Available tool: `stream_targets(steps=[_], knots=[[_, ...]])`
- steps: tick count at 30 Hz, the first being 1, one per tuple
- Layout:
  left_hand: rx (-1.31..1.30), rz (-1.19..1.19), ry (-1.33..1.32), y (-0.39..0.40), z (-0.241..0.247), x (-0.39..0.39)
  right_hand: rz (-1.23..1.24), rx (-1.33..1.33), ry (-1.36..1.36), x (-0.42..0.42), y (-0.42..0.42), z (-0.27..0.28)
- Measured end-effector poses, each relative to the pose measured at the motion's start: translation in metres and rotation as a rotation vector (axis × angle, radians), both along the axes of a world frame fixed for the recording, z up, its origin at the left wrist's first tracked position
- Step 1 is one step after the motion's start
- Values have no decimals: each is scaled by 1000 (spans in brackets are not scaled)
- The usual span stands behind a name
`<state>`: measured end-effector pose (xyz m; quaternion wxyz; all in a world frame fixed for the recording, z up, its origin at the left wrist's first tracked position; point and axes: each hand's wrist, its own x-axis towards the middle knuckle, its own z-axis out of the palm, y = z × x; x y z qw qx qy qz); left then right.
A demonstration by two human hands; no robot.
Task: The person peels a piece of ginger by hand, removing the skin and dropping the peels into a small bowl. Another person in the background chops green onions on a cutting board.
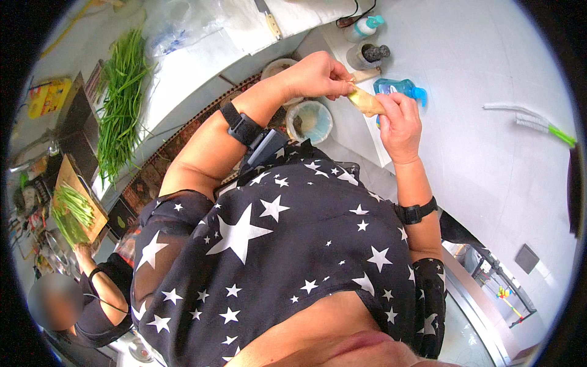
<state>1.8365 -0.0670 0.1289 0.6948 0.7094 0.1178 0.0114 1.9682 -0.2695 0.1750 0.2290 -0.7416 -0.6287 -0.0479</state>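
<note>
A pale yellow-tan root, likely ginger (367,102), is held between my two hands over the corner of a white ledge. My right hand (401,124) grips its lower right end. At its upper left end the fingertips of my left hand (323,78) are pinched together, with a small pale bit showing at the tips; whether that is peel or a small tool is hard to see. Below my left wrist stands a round bin with a light blue liner (316,120), dark scraps inside. Behind the root lies a blue soap pump bottle (394,87).
Green chives (121,105) and a knife (272,24) lie on the white table. A white pump bottle (366,28) and a grey mortar (362,56) stand on the ledge. A brush (534,121) is at right. Another person's hand (82,252) touches greens by a wooden board (100,220).
</note>
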Motion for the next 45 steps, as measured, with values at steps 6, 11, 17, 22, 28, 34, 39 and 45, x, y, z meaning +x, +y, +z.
stream_targets(steps=[6, 11, 17, 22, 28, 34, 39, 45], knots=[[-83, 7, 58, 10, 1, 3, 56, 10, -109, 6, 8, 1], [-63, -24, 28, 14, 2, -2, 43, 9, -117, 5, 13, 1], [-254, -5, -64, 19, -9, -4, 40, 33, 103, 5, 20, 0], [-196, -14, -74, 24, -4, -8, -9, -60, 400, 9, 18, -11], [-285, 53, -128, 23, -15, -10, -47, -84, 820, 6, 18, -27], [-332, 124, -156, 21, -13, -12, -227, -261, 1394, -5, 22, -19], [-218, 122, -74, 4, 10, -8, -69, -75, 797, -6, 3, -18], [-428, 173, -128, 1, 2, -7, -209, -249, 1330, -11, 2, 0]])
